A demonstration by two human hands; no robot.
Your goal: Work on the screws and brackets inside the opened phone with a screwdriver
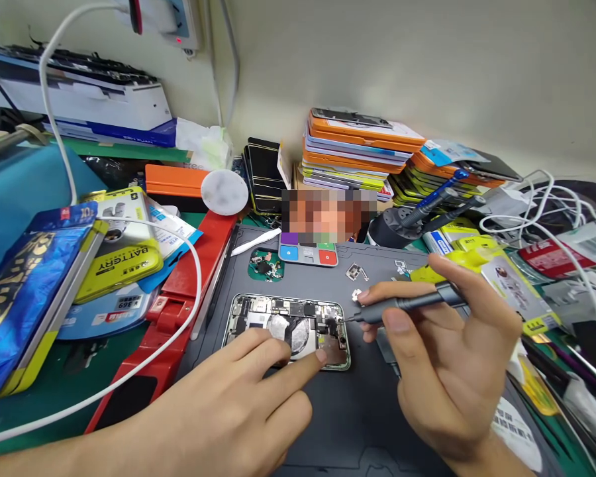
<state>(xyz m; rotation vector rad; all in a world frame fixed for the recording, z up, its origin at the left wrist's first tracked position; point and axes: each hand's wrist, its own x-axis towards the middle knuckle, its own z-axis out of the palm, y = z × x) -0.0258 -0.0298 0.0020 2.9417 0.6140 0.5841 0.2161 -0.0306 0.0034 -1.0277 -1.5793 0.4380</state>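
Note:
An opened smartphone [302, 309] lies sideways on the dark grey work mat [372, 411], its boards and a round silvery coil exposed. My left hand [238, 404] rests over its near edge, fingers stretched out and apart. The index fingertip touches the phone's lower right part. In my right hand [442, 351] is a slim dark grey screwdriver [402, 305], pinched between thumb and fingers. Its thin tip points left and reaches the phone's right end. Behind the screwdriver lie a small metal bracket [356, 271] and tiny white pieces [356, 295].
Left of the mat stands a red holder [179, 291], crossed by a white cable [197, 291]. A white pen-like stick [255, 242], a green board [266, 264] and a colour-tiled panel [308, 258] lie behind the phone. Farther back are stacked boxes [357, 146] and a tool holder [392, 228].

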